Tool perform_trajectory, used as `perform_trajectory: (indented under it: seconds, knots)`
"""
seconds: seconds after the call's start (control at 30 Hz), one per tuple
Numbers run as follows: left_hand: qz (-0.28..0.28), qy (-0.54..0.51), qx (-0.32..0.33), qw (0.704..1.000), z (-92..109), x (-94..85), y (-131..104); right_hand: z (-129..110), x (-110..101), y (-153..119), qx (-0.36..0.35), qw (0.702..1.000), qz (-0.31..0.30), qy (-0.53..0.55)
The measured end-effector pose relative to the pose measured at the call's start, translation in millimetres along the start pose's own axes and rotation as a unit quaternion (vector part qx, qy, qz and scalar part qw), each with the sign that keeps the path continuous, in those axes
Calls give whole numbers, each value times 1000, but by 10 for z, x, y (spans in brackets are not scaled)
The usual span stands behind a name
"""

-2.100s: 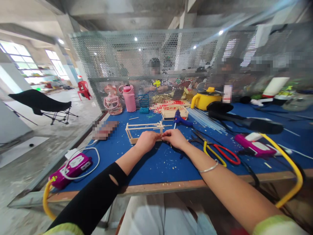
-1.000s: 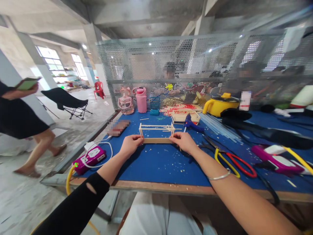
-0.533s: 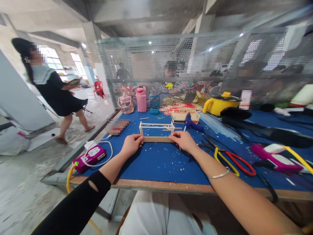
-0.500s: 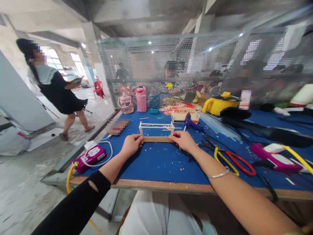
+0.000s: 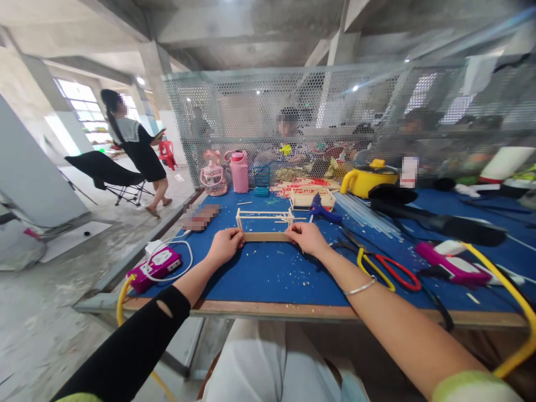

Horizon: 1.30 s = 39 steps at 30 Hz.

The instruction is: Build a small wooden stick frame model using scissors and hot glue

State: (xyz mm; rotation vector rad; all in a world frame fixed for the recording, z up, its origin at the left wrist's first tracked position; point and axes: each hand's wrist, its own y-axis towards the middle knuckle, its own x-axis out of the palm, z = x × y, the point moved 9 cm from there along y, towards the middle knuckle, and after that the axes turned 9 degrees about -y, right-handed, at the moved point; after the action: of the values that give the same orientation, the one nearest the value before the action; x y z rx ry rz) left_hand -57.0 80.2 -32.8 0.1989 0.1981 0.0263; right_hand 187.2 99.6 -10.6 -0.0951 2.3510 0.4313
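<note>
A small frame of thin wooden sticks (image 5: 264,213) stands on the blue tabletop, with a flat wooden strip (image 5: 266,237) along its near side. My left hand (image 5: 226,245) pinches the strip's left end, fingers closed. At the right end, my right hand (image 5: 307,238) pinches the strip near the frame's upright, its fingers also closed. Just beyond my right hand lies a blue glue gun (image 5: 322,209). Behind the frame sits a shallow tray made of wooden sticks (image 5: 312,199).
Right of my hands are pliers with red and yellow handles (image 5: 397,272), clear glue sticks (image 5: 368,215) and a yellow pot (image 5: 371,180). At left are a purple power strip (image 5: 154,269) and a phone-like object (image 5: 201,216). Pink bottles (image 5: 239,172) stand by the mesh screen (image 5: 234,111). A person (image 5: 138,151) walks beyond.
The person at left has walked farther off, and a black folding chair shows more fully. The view has shifted slightly. Both my hands keep their pinch on the wooden strip.
</note>
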Motion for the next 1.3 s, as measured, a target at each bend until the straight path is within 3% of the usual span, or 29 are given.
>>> perform_trajectory:
  seconds: [0.6,0.77,0.97,1.3]
  knots:
    - [-4,-2,2,1000,80,15,-45,38,-30,-26,20,999,0,32]
    - [0,-40,-22,999,94,20,-90,65,-66,-15,36,994,9,100]
    - [-5,-98,-64,993,59,16,-99,51,1,-24,63,977,-30,199]
    - [-14,-153,-80,985,19,49,-108,78,42,-56,88,972,-39,215]
